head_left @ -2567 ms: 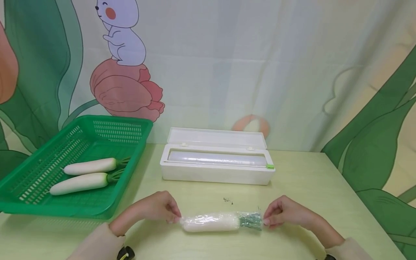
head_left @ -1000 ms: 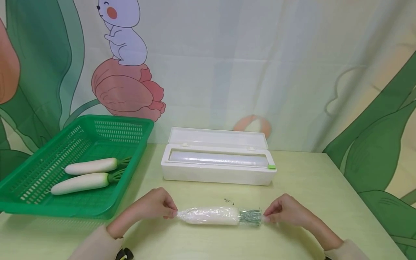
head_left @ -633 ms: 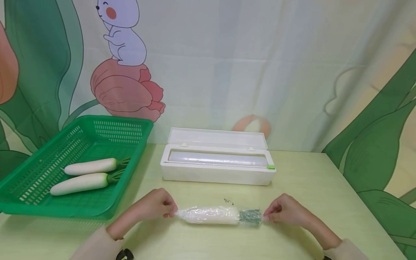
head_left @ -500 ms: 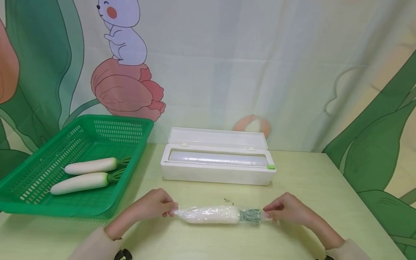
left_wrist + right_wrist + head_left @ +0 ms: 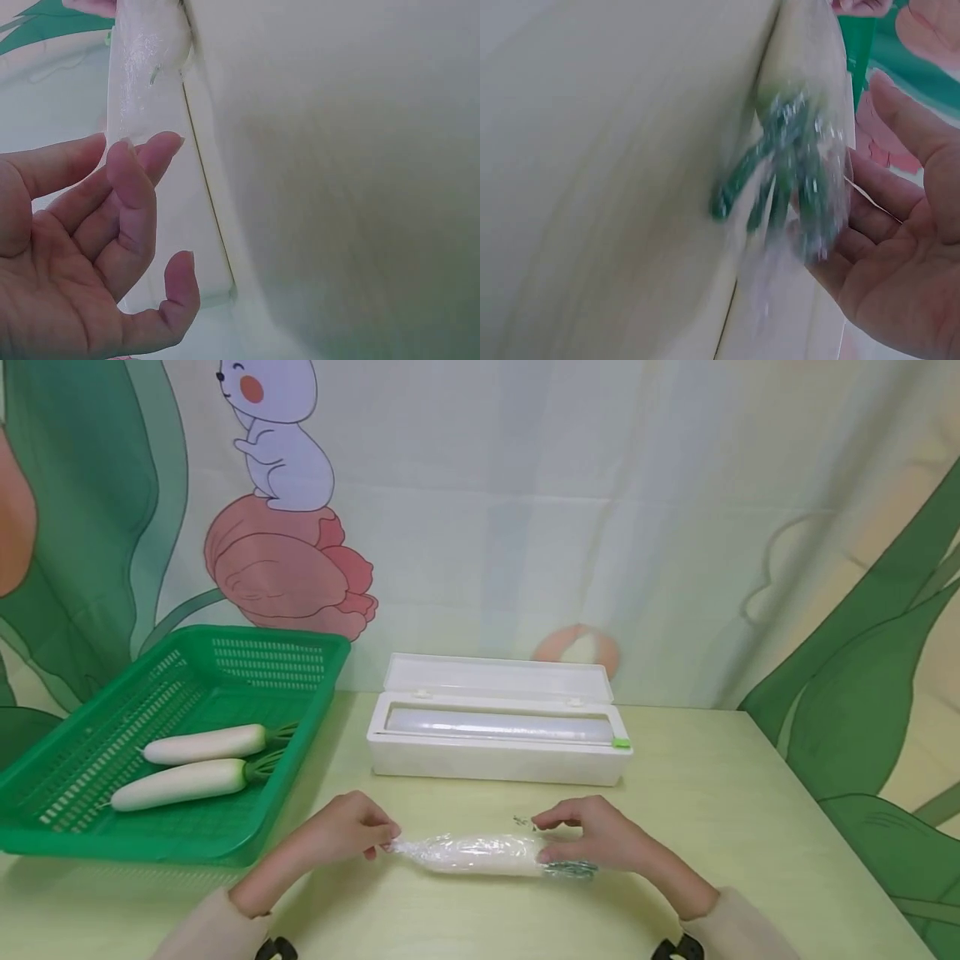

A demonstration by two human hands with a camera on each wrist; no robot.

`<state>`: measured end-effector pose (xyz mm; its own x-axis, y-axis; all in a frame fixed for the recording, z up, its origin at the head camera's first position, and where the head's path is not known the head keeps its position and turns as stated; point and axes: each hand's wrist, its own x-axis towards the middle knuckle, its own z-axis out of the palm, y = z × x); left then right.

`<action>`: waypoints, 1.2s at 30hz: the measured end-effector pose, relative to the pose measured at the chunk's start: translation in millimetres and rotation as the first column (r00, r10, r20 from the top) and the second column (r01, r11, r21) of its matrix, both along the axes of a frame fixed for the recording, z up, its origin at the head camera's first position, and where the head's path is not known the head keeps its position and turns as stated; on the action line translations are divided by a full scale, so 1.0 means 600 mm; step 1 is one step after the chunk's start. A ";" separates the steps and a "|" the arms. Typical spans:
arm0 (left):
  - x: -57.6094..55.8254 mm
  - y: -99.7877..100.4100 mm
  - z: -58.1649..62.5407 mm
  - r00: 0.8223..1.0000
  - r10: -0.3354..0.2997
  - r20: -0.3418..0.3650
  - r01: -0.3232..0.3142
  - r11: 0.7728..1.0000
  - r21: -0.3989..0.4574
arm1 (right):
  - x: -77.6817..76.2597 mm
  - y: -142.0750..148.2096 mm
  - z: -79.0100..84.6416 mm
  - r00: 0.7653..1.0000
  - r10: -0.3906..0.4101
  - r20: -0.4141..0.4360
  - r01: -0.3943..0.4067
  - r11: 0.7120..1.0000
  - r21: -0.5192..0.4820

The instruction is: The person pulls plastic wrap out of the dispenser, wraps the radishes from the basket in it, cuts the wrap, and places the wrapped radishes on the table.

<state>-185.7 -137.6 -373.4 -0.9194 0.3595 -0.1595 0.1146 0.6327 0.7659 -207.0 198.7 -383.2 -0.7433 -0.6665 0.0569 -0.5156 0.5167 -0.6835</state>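
From here I have the left fingers (image 5: 382,833) pinching the twisted film (image 5: 403,847) at the tip of the wrapped radish (image 5: 480,856). The right fingers (image 5: 564,812) are spread from their thumb around the radish's leaf end; the thumb is over the near side and the index reaches past the far side. I cannot tell how firmly they touch it. The leaves (image 5: 573,870) poke out under that palm. The radish spans the gap between both sets of fingers, lying on the desk (image 5: 712,802) or just above it; I cannot tell which.

A few dark flecks (image 5: 521,820) lie just left of the right index tip. Ahead of the fingers, past a strip of desk, my forward limit is the white box (image 5: 498,763), lid (image 5: 498,678) tipped back, roll (image 5: 498,725) inside; the curtain (image 5: 465,527) hangs behind it. Left of the left fingers, the basket (image 5: 165,847) walls off that side, its right rim the nearest edge, with two radishes (image 5: 178,783) inside. Right of the right fingers, I have desk surface out to its slanting right edge.
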 end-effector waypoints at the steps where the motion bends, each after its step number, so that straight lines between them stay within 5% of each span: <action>1: -0.001 -0.002 -0.001 1.000 0.002 -0.002 -0.002 1.000 0.006 | 0.000 -0.009 -0.001 1.000 0.015 0.004 -0.015 1.000 0.004; 14: 0.005 -0.023 0.002 0.999 -0.013 -0.049 0.018 0.995 0.096 | -0.005 -0.075 -0.009 0.996 0.075 -0.047 -0.067 0.987 0.143; 22: 0.005 -0.028 0.007 0.999 -0.020 -0.047 0.025 0.993 0.112 | -0.008 -0.071 -0.001 0.997 0.066 -0.041 -0.061 0.990 0.130; 28: 0.007 -0.027 0.006 0.999 0.001 -0.036 0.002 0.996 0.092 | -0.019 -0.018 0.012 0.998 0.005 -0.066 0.006 0.987 0.159; 36: 0.009 -0.030 0.002 1.000 0.019 -0.015 -0.018 0.998 0.066 | -0.041 0.128 0.021 0.993 -0.090 -0.071 0.101 0.980 0.170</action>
